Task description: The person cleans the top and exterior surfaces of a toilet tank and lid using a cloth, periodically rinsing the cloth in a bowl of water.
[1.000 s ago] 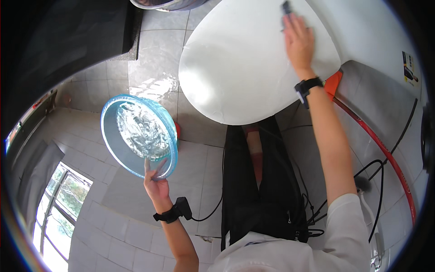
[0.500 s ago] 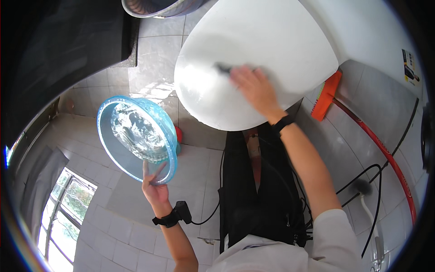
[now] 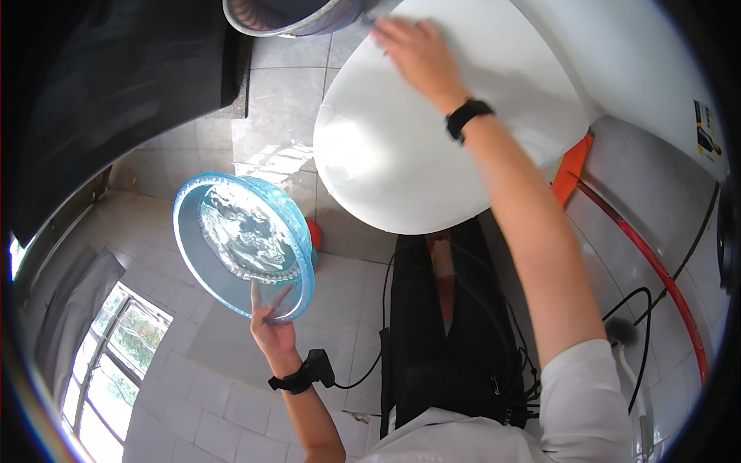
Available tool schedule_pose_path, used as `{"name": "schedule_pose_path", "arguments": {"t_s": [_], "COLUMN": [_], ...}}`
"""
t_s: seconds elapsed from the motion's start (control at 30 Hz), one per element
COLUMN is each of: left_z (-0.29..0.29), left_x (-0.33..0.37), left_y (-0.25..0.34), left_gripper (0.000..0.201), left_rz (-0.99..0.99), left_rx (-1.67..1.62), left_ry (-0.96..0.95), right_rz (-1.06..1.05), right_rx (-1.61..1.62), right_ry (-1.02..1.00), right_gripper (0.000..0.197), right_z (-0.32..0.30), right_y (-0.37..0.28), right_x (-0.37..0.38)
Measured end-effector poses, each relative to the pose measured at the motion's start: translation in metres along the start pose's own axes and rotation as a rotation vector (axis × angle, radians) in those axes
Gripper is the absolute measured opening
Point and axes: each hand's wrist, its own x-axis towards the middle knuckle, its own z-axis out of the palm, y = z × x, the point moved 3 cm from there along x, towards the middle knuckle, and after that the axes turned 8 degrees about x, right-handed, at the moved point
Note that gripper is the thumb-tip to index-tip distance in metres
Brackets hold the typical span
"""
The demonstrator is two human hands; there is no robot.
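Note:
Tilted on its side at the left is a translucent blue plastic basin (image 3: 289, 224), its open mouth facing left and its bottom glinting. My left hand (image 3: 270, 324) grips the lower rim, with fingers spread on the basin wall. A broad white tabletop (image 3: 409, 154) with rounded edges fills the upper middle. At its far left edge lies my right hand (image 3: 417, 58), palm down, fingers bent over a small dark thing (image 3: 369, 18) that is blurred and mostly covered. What that thing is cannot be made out.
A grey bucket (image 3: 309, 27) stands at the top, close to my right hand. To the right lean an orange broom (image 3: 571, 171) with a red handle and a white-handled brush (image 3: 622, 333). Black cables run beside my legs. A dark cabinet (image 3: 139, 62) occupies the upper left.
My right hand has slid away from me and left across the white tabletop, from its middle to its far edge, with the dark thing. My left hand still holds the basin.

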Motion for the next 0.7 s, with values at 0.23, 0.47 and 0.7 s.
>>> {"name": "schedule_pose_path", "arguments": {"t_s": [0.23,0.47,0.7], "left_z": [0.002,0.003,-0.007], "left_x": [-0.008,-0.012,-0.007], "left_y": [0.004,0.006,0.000], "left_gripper": [0.079,0.079,0.079], "left_rz": [0.015,0.008,0.004], "left_rx": [-0.014,-0.006,-0.023], "left_ry": [0.028,0.059,0.006], "right_rz": [0.021,0.095,0.241], "right_rx": [0.199,-0.053,-0.121], "right_ry": [-0.164,-0.178,0.078], "right_gripper": [0.033,0.039,0.032], "right_z": [0.008,-0.054,-0.080], "right_y": [-0.099,-0.008,0.077], "right_x": [-0.069,-0.091,-0.008]}}
